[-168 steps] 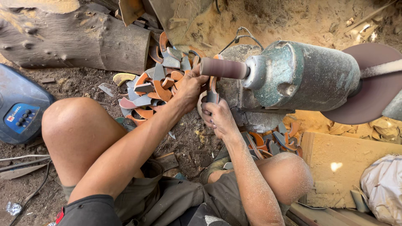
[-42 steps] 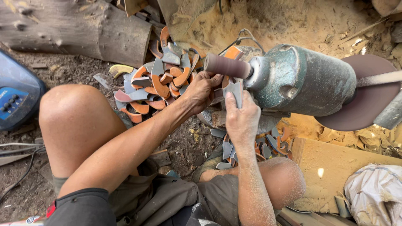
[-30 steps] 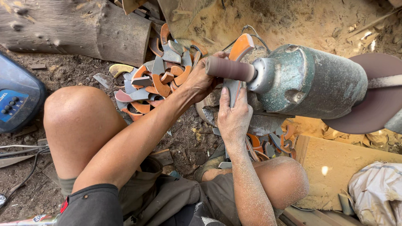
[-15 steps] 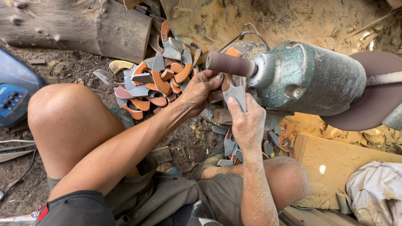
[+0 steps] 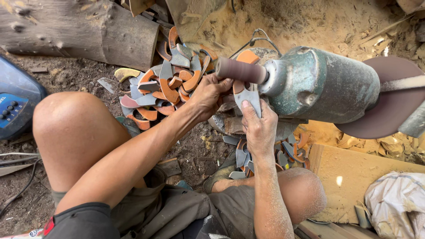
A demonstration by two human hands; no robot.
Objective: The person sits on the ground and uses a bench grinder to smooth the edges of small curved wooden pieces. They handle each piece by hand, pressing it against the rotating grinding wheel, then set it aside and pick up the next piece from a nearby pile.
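Both my hands hold one curved wooden piece, grey with an orange inner edge, up against the underside of a brown sanding drum. My left hand grips its left end. My right hand holds its lower part, thumb pressed on the grey face. The drum sticks out from a green motor at the right.
A pile of similar orange and grey curved pieces lies beyond my left hand, more by my right knee. A log lies at top left, a blue device far left, a sanding disc at right, sawdust behind.
The piece has stayed under the drum while my hands shifted it slightly. My left knee moved a little in view as the camera shifted.
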